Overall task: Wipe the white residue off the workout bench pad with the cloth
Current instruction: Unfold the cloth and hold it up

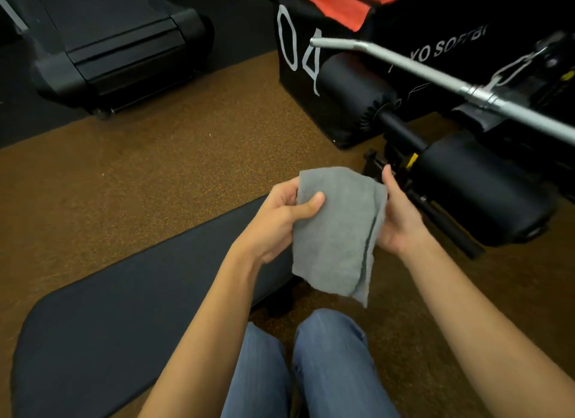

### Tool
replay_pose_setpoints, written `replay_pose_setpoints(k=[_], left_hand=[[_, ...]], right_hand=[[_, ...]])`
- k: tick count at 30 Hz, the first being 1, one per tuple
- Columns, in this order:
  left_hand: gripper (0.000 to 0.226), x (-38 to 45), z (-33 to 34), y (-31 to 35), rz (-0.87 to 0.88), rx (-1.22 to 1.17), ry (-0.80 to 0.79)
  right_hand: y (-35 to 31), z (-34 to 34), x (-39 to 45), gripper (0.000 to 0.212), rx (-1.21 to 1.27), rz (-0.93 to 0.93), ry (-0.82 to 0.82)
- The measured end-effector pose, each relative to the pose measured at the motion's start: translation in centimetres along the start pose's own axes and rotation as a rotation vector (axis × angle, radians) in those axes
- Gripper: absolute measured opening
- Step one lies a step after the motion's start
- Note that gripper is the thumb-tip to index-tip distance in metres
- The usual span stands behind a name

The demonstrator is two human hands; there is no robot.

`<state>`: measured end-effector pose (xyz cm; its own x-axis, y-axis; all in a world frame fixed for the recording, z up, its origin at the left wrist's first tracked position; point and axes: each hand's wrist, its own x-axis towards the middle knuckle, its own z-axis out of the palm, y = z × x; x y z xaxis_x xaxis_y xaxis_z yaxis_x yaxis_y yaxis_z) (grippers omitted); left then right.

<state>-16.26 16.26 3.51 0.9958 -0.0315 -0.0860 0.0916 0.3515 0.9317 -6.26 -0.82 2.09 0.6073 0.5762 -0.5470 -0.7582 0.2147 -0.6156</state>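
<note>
A brown speckled rubber floor (pixel 149 175) fills the middle of the view, meeting a darker black floor strip (pixel 28 119) toward nine and ten o'clock. At eleven o'clock stands the black rear end of a treadmill (pixel 115 41), and at one o'clock a black soft box (pixel 311 59) printed with large white numerals and topped in orange. From one toward three o'clock a silver metal bar (pixel 435 81) slants across black cylindrical foam rollers (pixel 479 190); the light is dim and warm.
</note>
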Motion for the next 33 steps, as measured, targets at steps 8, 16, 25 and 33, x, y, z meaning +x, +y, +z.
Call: replay_pose_setpoints(k=[8,16,25,33], left_hand=[[0.041,5.1,3.9,1.1,0.002,0.164,-0.095],[0.025,8.4,8.2,1.3,0.15,0.453,-0.073],[0.02,13.0,12.6,1.3,0.253,0.334,0.034],[0.03,19.3,14.8,1.1,0.11,0.482,-0.176]], right_hand=[[0.6,-3.7,-4.2,0.074,-0.134,-0.324,-0.048],[-3.5,-4.8,-7.5,0.017,-0.494,-1.011,0.398],[-7.2,-8.5,-9.4,0.017,-0.521,-1.143,0.707],[-10.4,-10.7,-8.6,0.027,-0.333,-0.892,0.804]])
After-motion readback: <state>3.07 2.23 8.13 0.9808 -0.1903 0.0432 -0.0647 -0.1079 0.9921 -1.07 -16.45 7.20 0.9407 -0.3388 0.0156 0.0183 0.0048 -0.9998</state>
